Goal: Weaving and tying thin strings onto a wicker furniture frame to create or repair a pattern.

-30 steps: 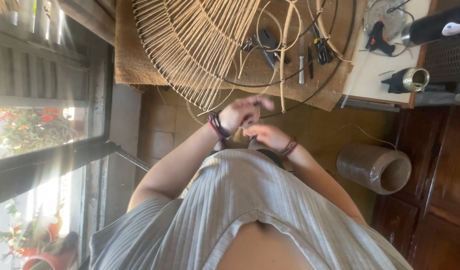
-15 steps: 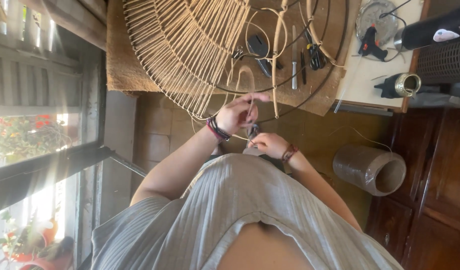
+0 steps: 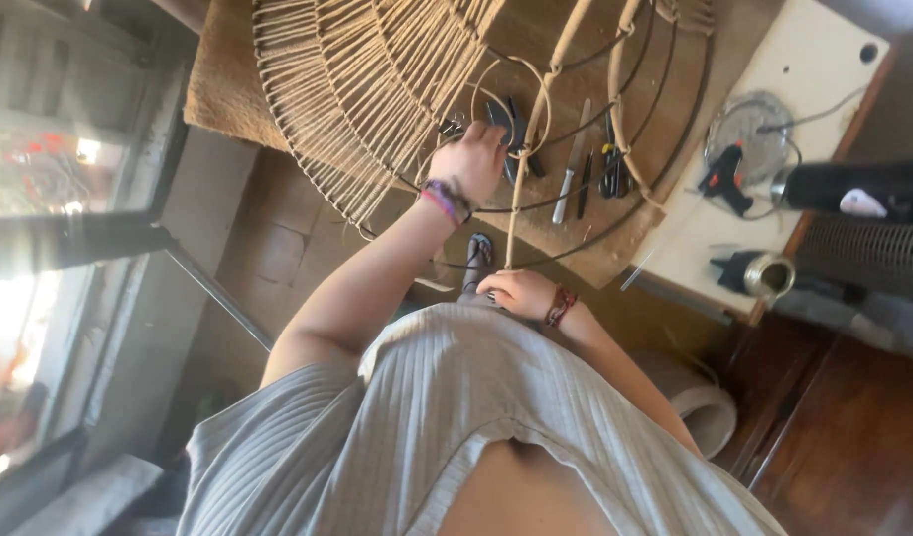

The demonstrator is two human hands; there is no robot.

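**A:** any packaging or labels in this one?

**B:** not much. There's a black cylinder [image 3: 853, 189] lying far right with a small white oval label [image 3: 859, 203] on its side. Below it is a dark can [image 3: 764, 276] with a shiny metal rim, tipped towards the camera. Both are by the edge of a white board [image 3: 774, 60], which also has a black glue gun [image 3: 724, 179] on it.

**A:** and the work surface?

**B:** a coarse brown burlap mat [image 3: 218, 99]. On it is a big round wire frame [image 3: 665, 149], part-wrapped in pale jute twine [image 3: 347, 89] that fans out like spokes. A silver tool [image 3: 574, 164] and dark pliers [image 3: 611, 169] lie inside the ring. The floor is brown tile [image 3: 278, 238], with a sunlit window [image 3: 40, 199] on the left and a dark wood cabinet [image 3: 844, 427] bottom right. There's a grey roll [image 3: 703, 405] on the floor beside that.

**A:** what about the hands?

**B:** the left hand [image 3: 473, 159] has woven bracelets on the wrist and is up on the mat. Its fingers bend over a dark tool [image 3: 504, 117] under the wires, but I honestly can't tell if it's gripped. The right hand [image 3: 519, 293] is low, close to the grey ribbed shirt [image 3: 456, 417]. It's closed around the bottom end of a long pale cane strand [image 3: 524, 169], which runs straight up across the frame.
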